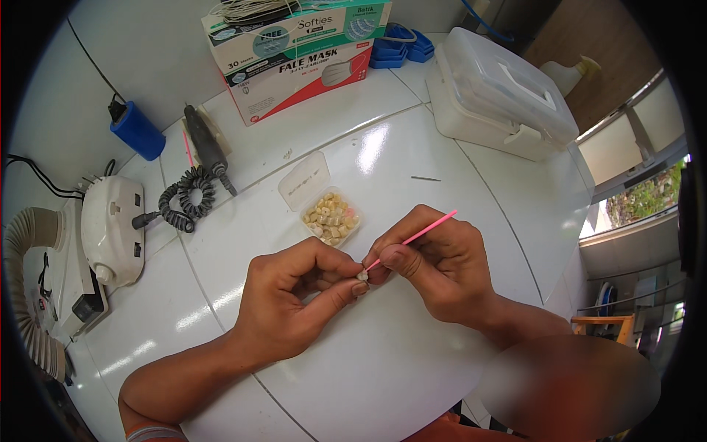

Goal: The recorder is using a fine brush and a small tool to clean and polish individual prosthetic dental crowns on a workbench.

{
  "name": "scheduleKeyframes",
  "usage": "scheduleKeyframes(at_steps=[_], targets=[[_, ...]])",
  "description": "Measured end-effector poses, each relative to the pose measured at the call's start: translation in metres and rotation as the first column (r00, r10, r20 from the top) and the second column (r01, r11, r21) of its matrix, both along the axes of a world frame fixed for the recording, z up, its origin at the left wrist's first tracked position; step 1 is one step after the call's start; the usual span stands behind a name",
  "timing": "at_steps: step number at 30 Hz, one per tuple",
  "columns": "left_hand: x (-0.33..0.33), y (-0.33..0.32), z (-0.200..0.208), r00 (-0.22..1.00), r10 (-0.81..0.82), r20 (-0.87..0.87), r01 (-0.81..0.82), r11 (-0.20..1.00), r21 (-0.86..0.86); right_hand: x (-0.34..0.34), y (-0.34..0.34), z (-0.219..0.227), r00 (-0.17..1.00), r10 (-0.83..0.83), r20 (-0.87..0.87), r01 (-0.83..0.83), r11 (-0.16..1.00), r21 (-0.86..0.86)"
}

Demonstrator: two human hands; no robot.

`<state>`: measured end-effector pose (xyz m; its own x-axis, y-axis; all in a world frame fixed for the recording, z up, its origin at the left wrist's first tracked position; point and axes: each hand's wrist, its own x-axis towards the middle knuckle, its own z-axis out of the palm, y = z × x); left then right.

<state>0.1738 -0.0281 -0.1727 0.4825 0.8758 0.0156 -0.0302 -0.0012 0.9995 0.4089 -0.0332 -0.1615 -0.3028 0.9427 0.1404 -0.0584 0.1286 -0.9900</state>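
My left hand (283, 302) pinches a small white tooth-shaped piece (361, 276) between thumb and forefinger. In my right hand (449, 272) is a thin pink applicator stick (433, 225), gripped like a pen. Its lower end meets the tooth-shaped piece, or comes very close; the fingertips partly cover the spot. Just beyond my hands sits a small clear plastic box (356, 233) full of cream-coloured tooth-shaped pieces (330, 214). The box's clear lid (304, 181) is tipped back.
A thin metal bur or pin (426, 178) lies to the right. A dark handpiece (205, 140) with coiled cord connects to a white control unit (112, 228) at left, beside a ribbed hose (29, 228). Mask boxes (294, 81), blue holders (398, 50) and a lidded white case (486, 110) line the back.
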Motion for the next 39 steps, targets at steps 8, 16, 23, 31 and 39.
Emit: scheduleKeyframes(at_steps=[8,16,23,31,39], targets=[[-0.0008,-0.0006,-0.0008,1.000,-0.003,-0.012,0.003,1.000,0.022,0.0007,-0.0006,-0.0012,1.000,0.005,0.018,-0.006,0.999,0.031],[-0.0012,-0.0011,-0.0012,1.000,-0.002,-0.023,0.003,0.998,0.066,-0.0009,-0.0014,-0.0033,0.998,0.017,-0.054,-0.019,0.999,-0.046],[0.0001,-0.0005,-0.0007,1.000,0.011,0.010,-0.011,1.000,0.022,-0.0025,-0.0021,-0.0021,0.999,-0.026,-0.029,0.025,1.000,-0.012],[0.0014,-0.0010,0.0005,0.999,0.026,0.025,-0.026,1.000,0.000,-0.0018,0.0000,-0.0016,1.000,-0.023,0.019,0.021,0.997,0.077],[0.0008,-0.0010,0.0012,1.000,0.017,0.007,-0.017,1.000,0.021,-0.0008,0.0002,-0.0021,1.000,-0.015,0.025,0.012,0.994,0.111]])
